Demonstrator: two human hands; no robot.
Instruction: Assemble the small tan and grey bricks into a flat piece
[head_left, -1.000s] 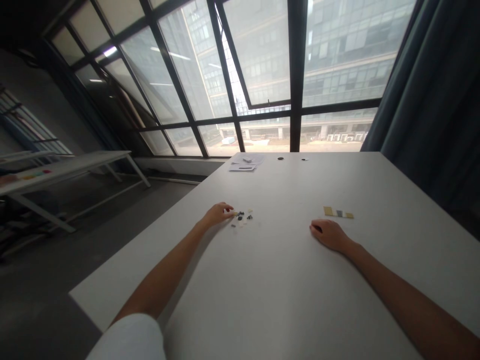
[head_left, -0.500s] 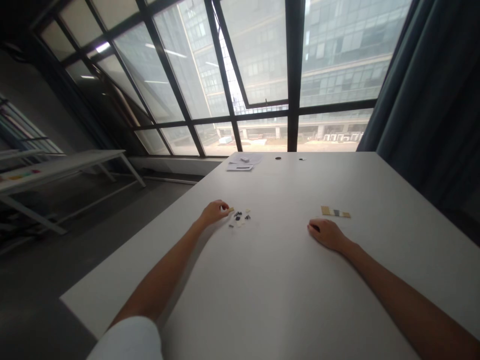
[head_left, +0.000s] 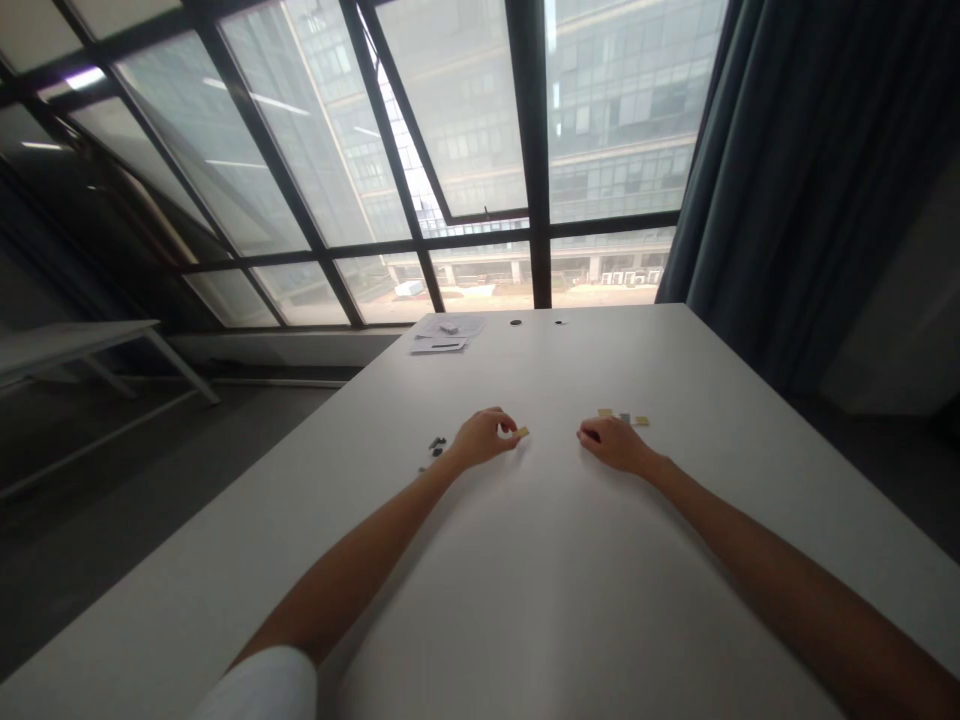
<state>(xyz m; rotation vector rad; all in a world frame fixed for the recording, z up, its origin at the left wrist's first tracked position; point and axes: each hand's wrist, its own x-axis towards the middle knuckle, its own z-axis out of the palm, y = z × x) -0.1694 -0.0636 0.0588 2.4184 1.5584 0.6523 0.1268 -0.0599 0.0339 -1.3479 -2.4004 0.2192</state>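
Observation:
My left hand is over the middle of the white table, its fingertips pinched on a small tan brick. Just behind it to the left lie a few small dark loose pieces. My right hand rests on the table with its fingers curled under; nothing shows in them. It touches the near edge of a short flat strip of tan and grey bricks.
Papers with a small object on top lie at the table's far edge, beside two dark round holes. Large windows stand behind. A dark curtain hangs at the right. Another white table stands at the left.
My left hand has lifted a tan brick from the loose pieces and carried it right, toward my right hand. The camera has turned to the right.

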